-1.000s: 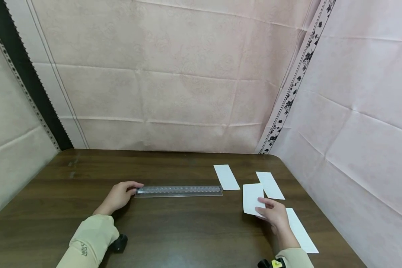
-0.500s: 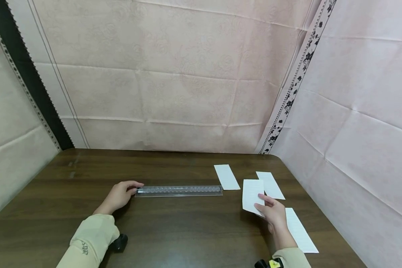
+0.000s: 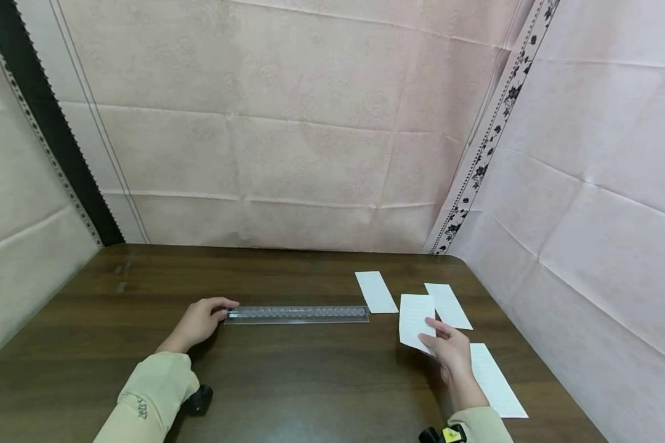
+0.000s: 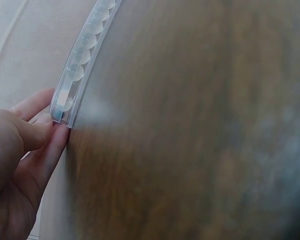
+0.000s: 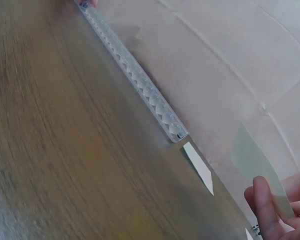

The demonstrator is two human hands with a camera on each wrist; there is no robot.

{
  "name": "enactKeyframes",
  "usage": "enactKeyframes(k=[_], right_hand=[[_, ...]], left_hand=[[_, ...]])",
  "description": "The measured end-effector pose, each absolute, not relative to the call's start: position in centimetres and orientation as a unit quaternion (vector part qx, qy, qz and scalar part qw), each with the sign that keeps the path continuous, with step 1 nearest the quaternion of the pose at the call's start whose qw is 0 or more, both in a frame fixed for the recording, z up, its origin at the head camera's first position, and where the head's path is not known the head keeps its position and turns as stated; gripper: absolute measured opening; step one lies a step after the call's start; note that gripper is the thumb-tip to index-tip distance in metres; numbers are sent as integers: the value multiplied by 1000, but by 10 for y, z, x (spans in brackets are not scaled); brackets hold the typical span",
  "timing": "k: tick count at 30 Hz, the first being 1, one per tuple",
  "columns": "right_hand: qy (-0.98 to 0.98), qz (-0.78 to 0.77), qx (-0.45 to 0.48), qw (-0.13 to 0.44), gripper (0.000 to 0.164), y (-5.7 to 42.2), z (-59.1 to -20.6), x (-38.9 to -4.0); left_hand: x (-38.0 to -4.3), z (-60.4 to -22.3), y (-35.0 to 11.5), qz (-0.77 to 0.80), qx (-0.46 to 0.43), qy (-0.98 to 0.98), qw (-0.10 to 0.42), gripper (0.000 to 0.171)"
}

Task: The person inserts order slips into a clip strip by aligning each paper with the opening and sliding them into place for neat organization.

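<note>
A long, narrow clear plastic strip (image 3: 297, 315) with a row of round, clear bumps lies across the wooden table. My left hand (image 3: 202, 321) pinches its left end; in the left wrist view, the thumb (image 4: 39, 131) presses against that end with fingers behind it. My right hand (image 3: 452, 349) holds a small white paper card (image 3: 415, 320) between thumb and fingers, to the right of the strip. The right wrist view shows that card (image 5: 257, 160) raised and slightly bent, its lower edge between the fingers.
Several other white cards lie flat: one (image 3: 376, 292) beside the strip's right end, one (image 3: 449, 306) behind the held card, and a longer one (image 3: 494, 383) right of my right forearm. The brown table (image 3: 288, 381) ends at pale cloth walls (image 3: 310, 154) at the back and sides.
My right hand has moved slightly forward and left with the white paper card. My left hand stays at the strip's end, and the strip stays in place.
</note>
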State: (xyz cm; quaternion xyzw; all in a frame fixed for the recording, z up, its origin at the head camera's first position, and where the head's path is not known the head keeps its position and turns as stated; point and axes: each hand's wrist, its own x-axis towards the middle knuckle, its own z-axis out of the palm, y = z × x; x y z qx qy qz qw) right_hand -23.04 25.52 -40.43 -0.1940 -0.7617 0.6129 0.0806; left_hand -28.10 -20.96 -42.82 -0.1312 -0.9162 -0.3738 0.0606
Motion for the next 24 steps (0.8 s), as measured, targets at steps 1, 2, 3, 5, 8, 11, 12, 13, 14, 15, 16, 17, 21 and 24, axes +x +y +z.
enactKeyframes(k=[1,2,3,5,8,11,12,13,14,15,16,17,21,24], right_hand=[[-761,615,-193,81,46,255,-404,-231],[-760,615,-193,83,46,255,-404,-231],[-759,616,-192,84,46,254,-403,-230],[-757,620,-190,88,47,253,-403,-231],[-750,628,-186,93,48,252,-403,-232],[-742,638,-183,93,48,251,-403,-233],[-741,640,-182,92,49,251,-404,-233],[-740,641,-182,90,49,251,-404,-234],[-741,641,-182,87,49,250,-404,-234],[-742,640,-182,85,49,250,-404,-234],[-743,638,-182,83,49,249,-403,-234],[-744,638,-181,81,49,249,-403,-234],[-742,640,-182,81,48,244,-402,-234],[-737,646,-183,83,48,241,-403,-234]], left_hand=[[-281,-428,-209,-374,-131,-916,61,25],[-281,-428,-209,-375,-130,-916,61,25],[-281,-428,-209,-374,-130,-916,61,25],[-282,-428,-210,-375,-128,-916,61,25],[-282,-429,-210,-375,-127,-916,60,26],[-282,-429,-210,-376,-124,-917,59,26],[-282,-430,-210,-376,-123,-917,58,26],[-282,-430,-210,-376,-122,-917,58,26],[-282,-430,-210,-376,-122,-917,58,26],[-282,-429,-210,-376,-122,-917,57,26],[-282,-429,-210,-376,-121,-917,57,26],[-282,-429,-210,-376,-121,-917,57,26],[-282,-428,-209,-376,-120,-917,57,26],[-282,-428,-209,-377,-118,-917,56,26]])
